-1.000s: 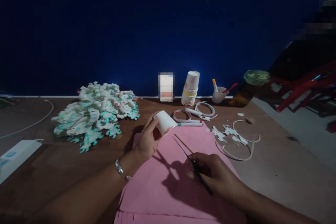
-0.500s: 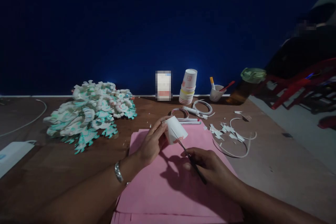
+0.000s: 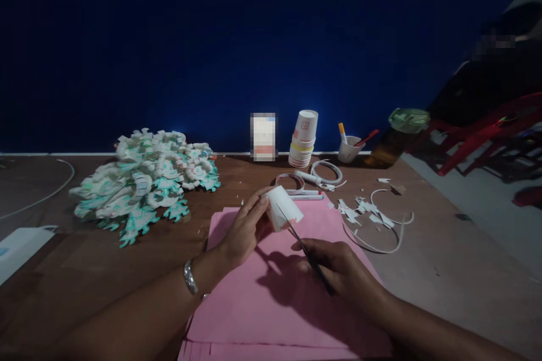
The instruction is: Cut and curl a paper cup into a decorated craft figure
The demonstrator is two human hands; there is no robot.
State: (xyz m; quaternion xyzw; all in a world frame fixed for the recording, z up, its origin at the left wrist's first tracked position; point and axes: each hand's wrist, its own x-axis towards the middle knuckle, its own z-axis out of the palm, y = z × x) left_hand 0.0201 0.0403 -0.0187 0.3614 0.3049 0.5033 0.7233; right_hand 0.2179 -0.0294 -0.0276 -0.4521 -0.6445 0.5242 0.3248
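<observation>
Above a stack of pink paper sheets (image 3: 254,304), my left hand (image 3: 249,225) grips a white paper cup (image 3: 284,208), tilted on its side. Its fingers wrap round the cup's left end, which they partly hide. My right hand (image 3: 334,268) is closed on dark, slim scissors (image 3: 311,259). Their thin blades reach up and left to the cup's lower right edge, and one blade lies across its white wall near a faint red print. The scissors' handles are mostly covered by my fingers.
On the left lies a heap of cut paper figures with green edges (image 3: 156,180). Behind stand a stack of paper cups (image 3: 302,138), a cup with markers (image 3: 349,151) and a green-lidded jar (image 3: 392,135). Paper scraps (image 3: 364,211) and a white cable (image 3: 393,248) lie right.
Both hands keep nearly the same place. The scissors' blade tip sits slightly higher and further left on the cup than before.
</observation>
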